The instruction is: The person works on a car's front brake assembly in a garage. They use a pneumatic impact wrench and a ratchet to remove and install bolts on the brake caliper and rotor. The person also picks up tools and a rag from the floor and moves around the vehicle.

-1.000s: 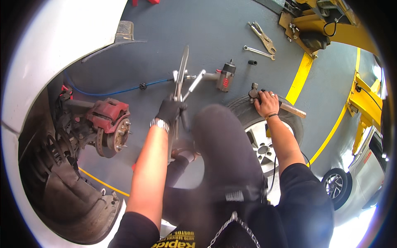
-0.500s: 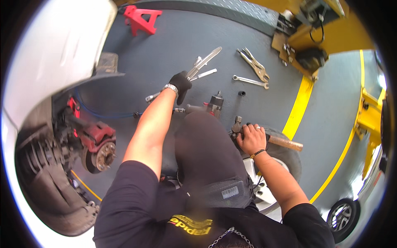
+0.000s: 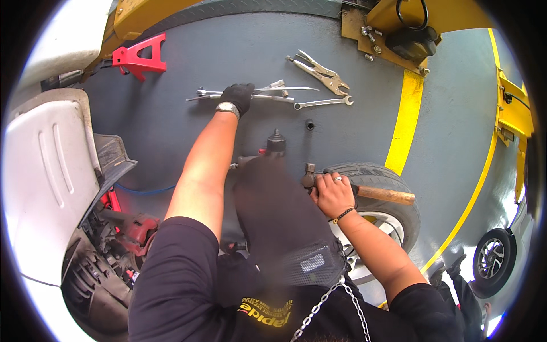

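My left hand (image 3: pixel 238 97), in a black glove, is low over the floor and closed around a long steel pry bar (image 3: pixel 299 88). Beside and beneath it lie more slim silver tools, among them one like a ratchet handle (image 3: pixel 208 92). My bare right hand (image 3: pixel 334 192) grips a ball-peen hammer (image 3: pixel 387 195) close to its head, above a tyre (image 3: pixel 379 172); something black shows under these fingers. Locking pliers (image 3: pixel 320 74), a combination wrench (image 3: pixel 325 103) and a black socket (image 3: pixel 310 124) lie right of my left hand. An impact wrench (image 3: pixel 276 143) is partly hidden behind my knee.
A red jack stand (image 3: pixel 142 57) stands at the far left. Left of me is a white car's body panel (image 3: pixel 51 148) with a red brake caliper (image 3: pixel 137 233). A yellow lift base (image 3: pixel 362 37) holding loose nuts is at the far right. Another person's legs (image 3: pixel 464 290) show lower right.
My left hand has lowered the pry bar beside the other tools, turning it from slanted to nearly level. My right hand keeps its hold on the hammer. The view has shifted.
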Demonstrator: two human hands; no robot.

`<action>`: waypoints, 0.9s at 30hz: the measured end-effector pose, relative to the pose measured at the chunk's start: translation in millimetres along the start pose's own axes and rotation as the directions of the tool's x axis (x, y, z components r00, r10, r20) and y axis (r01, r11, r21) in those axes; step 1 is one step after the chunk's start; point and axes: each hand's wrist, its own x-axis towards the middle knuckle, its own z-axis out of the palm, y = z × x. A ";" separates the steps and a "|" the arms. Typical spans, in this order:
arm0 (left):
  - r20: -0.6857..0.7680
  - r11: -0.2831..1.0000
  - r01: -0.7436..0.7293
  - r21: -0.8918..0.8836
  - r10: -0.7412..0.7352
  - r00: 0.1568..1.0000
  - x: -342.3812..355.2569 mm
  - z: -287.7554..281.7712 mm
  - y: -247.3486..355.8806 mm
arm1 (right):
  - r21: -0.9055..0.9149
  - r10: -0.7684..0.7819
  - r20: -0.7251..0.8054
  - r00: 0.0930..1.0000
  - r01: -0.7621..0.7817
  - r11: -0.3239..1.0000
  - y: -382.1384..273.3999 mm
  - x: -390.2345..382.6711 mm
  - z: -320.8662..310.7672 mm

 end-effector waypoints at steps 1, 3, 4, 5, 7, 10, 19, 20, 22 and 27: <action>0.000 1.000 0.003 0.020 -0.003 1.000 -1.0 -1.1 1.2 | -0.001 -0.001 -0.019 1.000 0.000 1.000 -0.7 -1.9 1.1; -0.010 1.000 0.021 0.001 -0.021 1.000 -8.4 -6.4 2.7 | -0.013 0.014 -0.010 1.000 -0.014 1.000 -0.9 -1.1 2.0; -0.071 0.998 0.009 -0.061 -0.013 0.997 -17.0 -10.1 -1.7 | -0.013 0.022 0.018 1.000 -0.022 1.000 -2.0 0.7 1.9; -0.133 0.992 -0.010 -0.126 -0.007 0.991 -25.7 -7.7 -6.8 | -0.017 0.032 0.050 0.998 -0.031 0.999 -3.8 -0.8 -0.7; -0.256 0.984 0.020 -0.177 -0.065 0.965 -53.7 -0.4 -19.1 | -0.045 0.013 0.112 0.994 -0.008 0.999 -1.9 6.7 0.0; -0.268 0.881 0.089 -0.465 -0.236 0.934 -117.1 -0.4 -2.8 | -0.040 0.010 0.133 0.991 -0.004 0.999 8.2 40.3 8.8; -0.045 0.733 0.210 -0.648 -0.312 0.949 -415.7 -11.4 34.8 | -0.246 -0.089 0.166 0.982 0.129 0.961 -1.3 254.5 30.8; -0.065 0.796 0.180 -0.578 -0.265 0.962 -444.0 -8.1 29.7 | -0.282 -0.049 0.184 0.982 0.101 0.954 -1.6 269.6 35.6; -0.061 0.824 0.205 -0.529 -0.277 0.959 -493.7 -21.2 25.1 | -0.392 -0.050 0.185 0.982 0.120 0.912 17.8 289.6 48.0; -0.239 0.756 0.240 -0.609 -0.463 0.853 -574.7 -34.3 30.2 | -0.545 -0.092 0.119 0.989 0.142 0.826 -57.5 222.9 -26.5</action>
